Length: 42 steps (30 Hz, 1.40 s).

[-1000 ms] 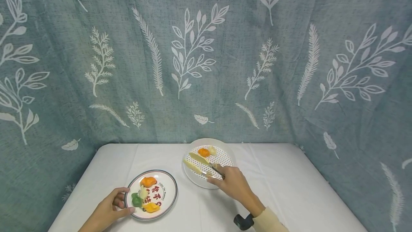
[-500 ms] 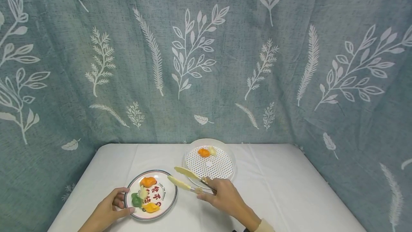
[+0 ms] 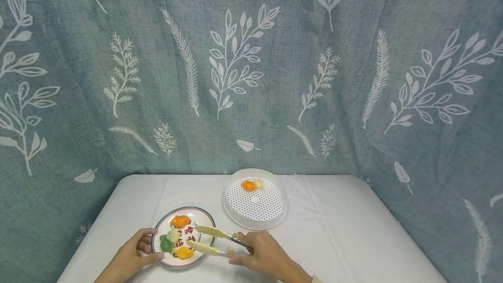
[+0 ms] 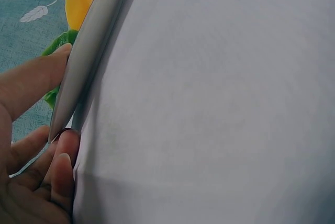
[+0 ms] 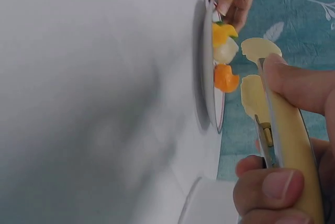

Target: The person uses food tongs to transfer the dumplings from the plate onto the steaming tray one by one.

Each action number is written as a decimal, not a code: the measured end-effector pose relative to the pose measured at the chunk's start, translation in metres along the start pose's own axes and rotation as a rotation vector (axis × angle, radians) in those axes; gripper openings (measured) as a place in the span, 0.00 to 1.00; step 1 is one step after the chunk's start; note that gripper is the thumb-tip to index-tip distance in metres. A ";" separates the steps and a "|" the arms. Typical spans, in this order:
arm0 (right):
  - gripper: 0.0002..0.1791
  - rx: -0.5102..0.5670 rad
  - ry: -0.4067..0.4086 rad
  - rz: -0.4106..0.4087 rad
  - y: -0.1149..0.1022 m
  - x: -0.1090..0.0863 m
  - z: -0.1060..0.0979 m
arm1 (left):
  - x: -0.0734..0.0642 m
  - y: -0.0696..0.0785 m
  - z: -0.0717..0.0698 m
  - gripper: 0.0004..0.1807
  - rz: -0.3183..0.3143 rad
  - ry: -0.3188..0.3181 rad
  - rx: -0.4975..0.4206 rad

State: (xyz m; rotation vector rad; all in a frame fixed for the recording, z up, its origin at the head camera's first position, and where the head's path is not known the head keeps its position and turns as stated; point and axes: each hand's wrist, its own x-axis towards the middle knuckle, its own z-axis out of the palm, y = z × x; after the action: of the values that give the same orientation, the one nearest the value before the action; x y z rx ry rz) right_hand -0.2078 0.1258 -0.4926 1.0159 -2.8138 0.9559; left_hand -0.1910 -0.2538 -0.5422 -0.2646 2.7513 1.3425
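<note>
My left hand [image 3: 131, 252] grips the left rim of a round white plate [image 3: 200, 219] with a dark border and red characters. In the left wrist view its thumb lies over the rim, with other fingers curled at the edge. On the plate are dumpling-shaped pieces: orange [image 3: 180, 221], whitish [image 3: 174, 236], green [image 3: 166, 244] and yellow [image 3: 184, 253]. My right hand [image 3: 269, 252] holds tongs [image 3: 212, 231] with pale yellow tips. These tips are spread, with nothing between them, and overlap the plate's right side in the head view.
A round white perforated tray [image 3: 259, 208] stands at the back middle of the table. Near its far rim lie an orange piece [image 3: 248, 185] and a whitish piece [image 3: 258, 183]. A patterned blue-green curtain [image 3: 251, 99] closes off the back and sides of the white-covered table [image 3: 334, 230].
My right hand has brought the tongs from above the perforated tray leftward and nearer, to the plate's right side. My left hand stays at the plate rim.
</note>
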 end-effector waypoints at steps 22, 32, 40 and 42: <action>0.36 0.015 -0.181 0.211 -0.020 0.004 0.020 | 0.002 -0.004 0.001 0.51 0.006 0.000 -0.003; 0.33 -0.018 -0.201 0.209 -0.020 0.009 0.026 | 0.004 -0.004 0.001 0.52 -0.005 -0.006 -0.001; 0.31 -0.049 -0.140 0.072 -0.016 0.006 0.025 | 0.002 -0.004 0.001 0.51 0.001 0.001 0.005; 0.32 -0.053 -0.129 0.050 -0.016 0.005 0.025 | 0.002 -0.004 0.001 0.51 0.000 0.001 0.004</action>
State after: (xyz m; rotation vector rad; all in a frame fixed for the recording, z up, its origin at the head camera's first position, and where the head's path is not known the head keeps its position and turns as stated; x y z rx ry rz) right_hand -0.1978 0.1001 -0.5033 1.0422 -2.9651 0.8449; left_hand -0.1922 -0.2550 -0.5461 -0.2646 2.7544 1.3378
